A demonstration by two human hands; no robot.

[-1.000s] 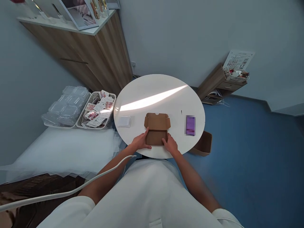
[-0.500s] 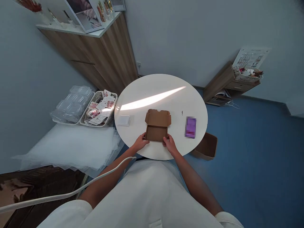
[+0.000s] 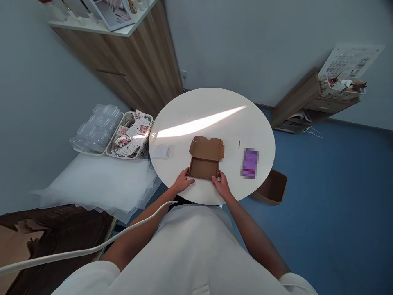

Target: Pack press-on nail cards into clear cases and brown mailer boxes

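A small brown cardboard box (image 3: 204, 168) lies on the round white table (image 3: 196, 100), its lid folded back away from me and nothing visible inside. My left hand (image 3: 183, 181) grips its near left corner, thumb along the front edge. At the near right corner, my right hand (image 3: 222, 184) holds the box between thumb and fingers. Left of the box rests a stack of clear plastic pieces (image 3: 161, 151). A purple item (image 3: 250, 163), blurred by pixels, lies to the right, with a tiny dark object (image 3: 239, 143) above it.
Left of the table stand a basket of printed cards (image 3: 130, 135), clear plastic containers (image 3: 100, 127) and a pile of translucent sheets (image 3: 101, 176). An open carton (image 3: 273, 187) sits on the floor at right. A white cable (image 3: 123, 232) crosses over my left arm.
The view has shifted slightly, so the surroundings sit differently in the picture. Both hands stay on the corners of the open box, which looks much the same.
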